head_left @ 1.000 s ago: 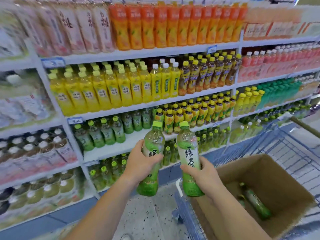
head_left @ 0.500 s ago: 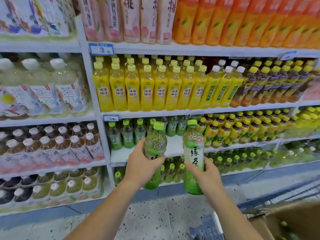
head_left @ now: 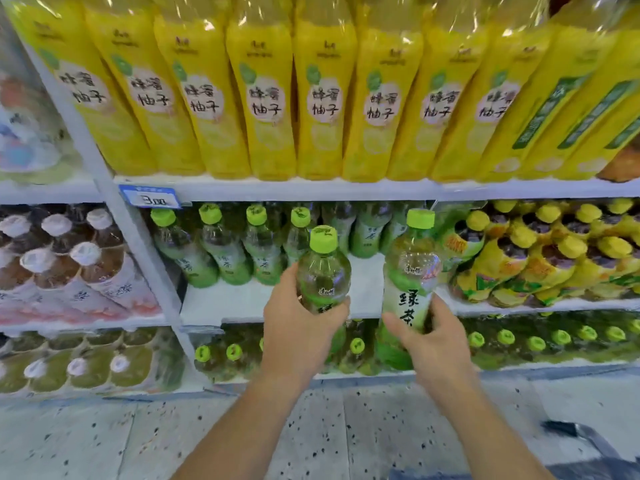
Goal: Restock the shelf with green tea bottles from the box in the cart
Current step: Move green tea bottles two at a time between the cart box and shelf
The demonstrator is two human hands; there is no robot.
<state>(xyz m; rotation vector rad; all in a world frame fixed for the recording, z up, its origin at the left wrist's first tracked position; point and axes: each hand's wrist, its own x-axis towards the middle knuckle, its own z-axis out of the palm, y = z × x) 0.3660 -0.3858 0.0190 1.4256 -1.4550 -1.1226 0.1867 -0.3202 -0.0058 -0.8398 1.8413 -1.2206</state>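
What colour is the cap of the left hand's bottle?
Lime green. The cap of the bottle in the left hand shows best in the head view.

Bright, even light; warped, soft edges

Your left hand holds the left tea bottle. Your right hand holds the right tea bottle just beside it. Both are upright, in front of the middle shelf. Shelved tea bottles stand behind at its back. Tall bottles line the shelf above, and capped bottles crowd the shelf to the right.
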